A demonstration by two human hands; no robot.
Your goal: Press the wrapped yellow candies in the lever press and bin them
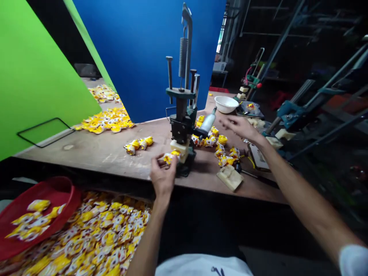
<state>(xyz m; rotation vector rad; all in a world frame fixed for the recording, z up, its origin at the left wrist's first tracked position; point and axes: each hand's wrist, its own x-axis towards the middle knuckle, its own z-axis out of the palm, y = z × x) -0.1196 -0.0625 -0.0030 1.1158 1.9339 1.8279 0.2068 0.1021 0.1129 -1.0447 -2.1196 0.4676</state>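
My left hand (163, 174) is closed around a small yellow-and-white plastic figure (171, 156), thumb on one side and fingers on the other. It holds the figure against the cream block (180, 147) at the foot of a hand press (181, 119). From the press a lever with a pale, bottle-shaped handle (208, 122) slants up to the right. My right hand (237, 127) is just right of that handle, apart from it, fingers stretched out and holding nothing. Several similar figures (221, 147) lie behind and right of the press. Two more figures (138, 145) lie left of it.
A loose cream block (230, 177) sits near the table's front edge, beside a black-handled tool (253, 175). Farther back stands a white bowl (226, 104). Yellow-and-white parts are heaped (107, 120) at the left panel. Below left, a red basin (66, 199) rests over many more parts (106, 230).
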